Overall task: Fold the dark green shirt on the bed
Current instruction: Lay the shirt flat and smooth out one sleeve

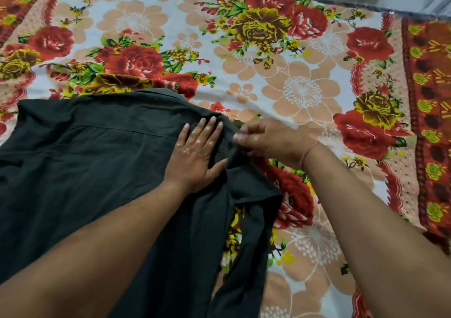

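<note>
Floral bedsheet point(305, 93) covers the whole bed — red and yellow roses, peach blossoms on white, with a dark orange border along the right edge. Nearest the camera, 2 bare forearms reach forward over the dark green shirt point(85, 171), which lies spread across the left and lower part of the sheet, back side up, its yoke seam running across the upper part. A sleeve point(249, 220) hangs loosely toward the near edge, bunched below the shoulder. The left hand point(195, 151) rests flat on the cloth, fingers spread open, pressing near the shoulder. Just beside it, the right hand point(268, 139) — a thin thread at its wrist — has its fingers closed, pinching the shirt's shoulder edge. Beyond the sheet's far edge runs a pale strip.
</note>
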